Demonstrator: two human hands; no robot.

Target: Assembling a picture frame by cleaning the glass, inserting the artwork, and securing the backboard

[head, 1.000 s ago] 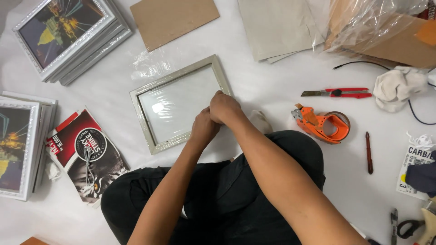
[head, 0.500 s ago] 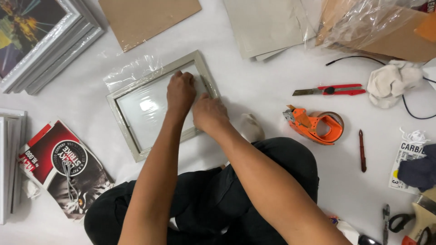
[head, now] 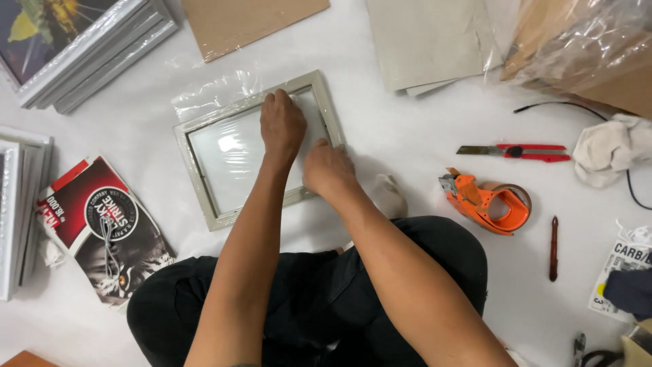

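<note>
A pale grey picture frame point(head: 204, 183) with a glass pane lies on the white surface in front of my crossed legs. Clear plastic film point(head: 210, 92) is wrapped over it and sticks out past its far edge. My left hand point(head: 282, 126) lies palm down on the frame's right part, fingertips curled at the far rail. My right hand point(head: 329, 170) grips the frame's near right corner. The two hands are close together, almost touching.
A stack of framed pictures point(head: 88, 47) lies at the far left, and white frames point(head: 17, 204) at the left edge. Brown cardboard point(head: 251, 20) and grey boards point(head: 435, 41) lie beyond. An orange tape dispenser point(head: 485, 200), a red utility knife point(head: 516, 151), a white cloth point(head: 611, 149) and a dark awl point(head: 553, 248) lie to the right. A red-black printed packet point(head: 102, 224) lies near left.
Both hands were together at the frame's near right corner. My left hand has slid across the pane to the far rail, while the right hand stays at the corner.
</note>
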